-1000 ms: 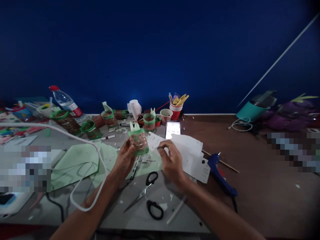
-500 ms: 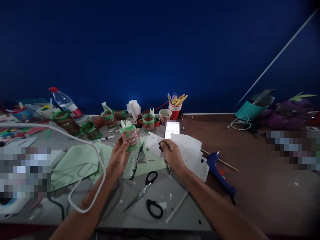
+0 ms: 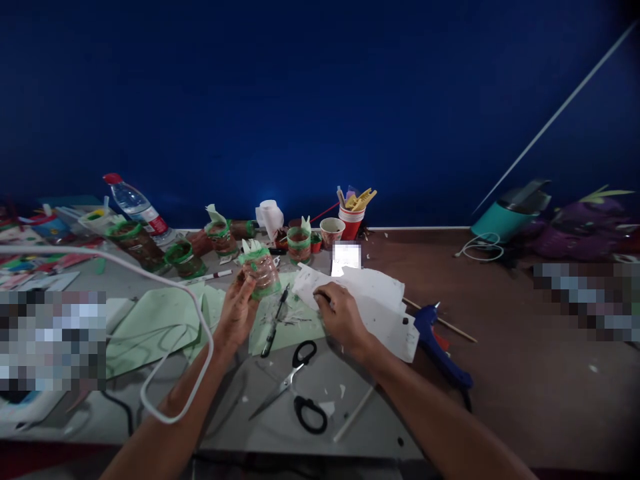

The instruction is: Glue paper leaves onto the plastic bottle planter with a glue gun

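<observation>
My left hand (image 3: 237, 311) is wrapped round a small clear plastic cup (image 3: 261, 272) trimmed with green paper bands and pale green paper points on top, held tilted just above the table. My right hand (image 3: 341, 317) rests with curled fingers on white paper sheets (image 3: 380, 300); its fingertips pinch at the sheets' left edge. Between the hands a black pen (image 3: 275, 321) lies on a light green sheet (image 3: 290, 327). Black-handled scissors (image 3: 295, 387) lie open in front of both hands.
A blue glue gun (image 3: 440, 350) lies right of the papers beside a wooden stick (image 3: 445, 325). Several decorated cups (image 3: 184, 259), a water bottle (image 3: 135, 208), a red cup of tools (image 3: 351, 220) and a lit phone (image 3: 346, 257) stand behind. A white cable (image 3: 165, 293) loops over large green sheets (image 3: 150, 327) at left.
My left hand carried the cup leftward and away from me. My right hand lowered from mid-air onto the white paper sheets.
</observation>
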`<move>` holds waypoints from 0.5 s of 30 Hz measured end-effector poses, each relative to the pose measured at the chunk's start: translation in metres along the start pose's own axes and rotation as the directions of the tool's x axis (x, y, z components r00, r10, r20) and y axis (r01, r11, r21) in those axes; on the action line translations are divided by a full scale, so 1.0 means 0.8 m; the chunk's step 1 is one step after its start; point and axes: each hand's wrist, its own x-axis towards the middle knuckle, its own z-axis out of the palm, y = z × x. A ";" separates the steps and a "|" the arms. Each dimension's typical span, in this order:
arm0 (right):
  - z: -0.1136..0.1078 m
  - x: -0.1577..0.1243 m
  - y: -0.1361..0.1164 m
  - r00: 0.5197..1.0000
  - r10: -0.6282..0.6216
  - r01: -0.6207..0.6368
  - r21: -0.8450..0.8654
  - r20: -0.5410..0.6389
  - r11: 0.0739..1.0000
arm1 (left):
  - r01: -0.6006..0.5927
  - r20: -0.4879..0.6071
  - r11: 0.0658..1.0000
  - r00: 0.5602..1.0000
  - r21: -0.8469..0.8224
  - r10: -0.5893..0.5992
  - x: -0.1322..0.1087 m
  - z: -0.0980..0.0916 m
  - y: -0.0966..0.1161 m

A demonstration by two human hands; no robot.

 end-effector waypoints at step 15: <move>0.001 -0.007 0.000 0.981 -0.185 0.190 -0.090 0.063 0.978 | 0.009 -0.074 0.990 0.997 -0.138 -0.020 0.008 -0.011 0.001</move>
